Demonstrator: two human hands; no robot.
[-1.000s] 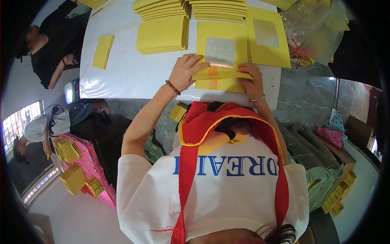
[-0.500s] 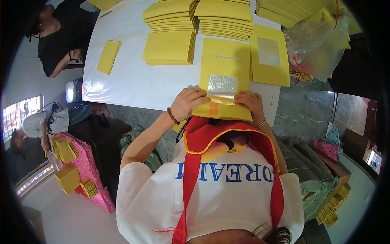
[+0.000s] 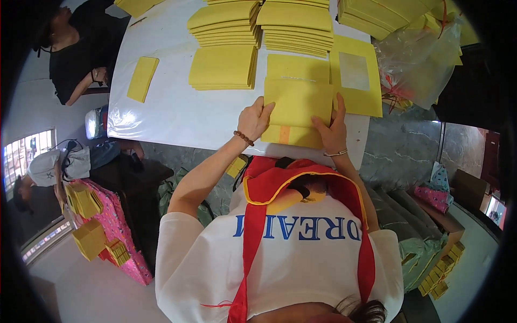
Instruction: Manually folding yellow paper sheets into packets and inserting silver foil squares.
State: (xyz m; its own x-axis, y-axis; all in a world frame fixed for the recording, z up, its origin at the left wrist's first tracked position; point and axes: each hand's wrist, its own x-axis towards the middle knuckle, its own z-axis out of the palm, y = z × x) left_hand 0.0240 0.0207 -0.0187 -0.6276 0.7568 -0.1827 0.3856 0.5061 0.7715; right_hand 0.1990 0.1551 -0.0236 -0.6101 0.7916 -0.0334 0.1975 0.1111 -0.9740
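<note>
My left hand (image 3: 255,119) pinches the left edge of a folded yellow paper sheet (image 3: 295,105), thumb on top. My right hand (image 3: 335,129) holds its right edge, thumb on the front face and fingers stretched along the side. A lower flap with an orange patch (image 3: 284,134) runs along its near edge. Beyond the fold lies a yellow section (image 3: 297,65) with a pale slit-like line; whether it joins the folded sheet I cannot tell. To the right rests a flat yellow sheet (image 3: 371,105) with a silvery rectangular panel (image 3: 354,70).
Folded yellow pieces form a near-left stack (image 3: 222,67) and a far stack (image 3: 295,21) on the white-covered table (image 3: 167,116). A clear plastic bag (image 3: 423,70) stands at right. Two people, one in a black top (image 3: 81,54), are at left, near a pink cloth (image 3: 123,231).
The sheet's near part has been folded away from me, covering the silvery panel that showed on it. Both hands have moved farther from my body, onto the sheet's side edges.
</note>
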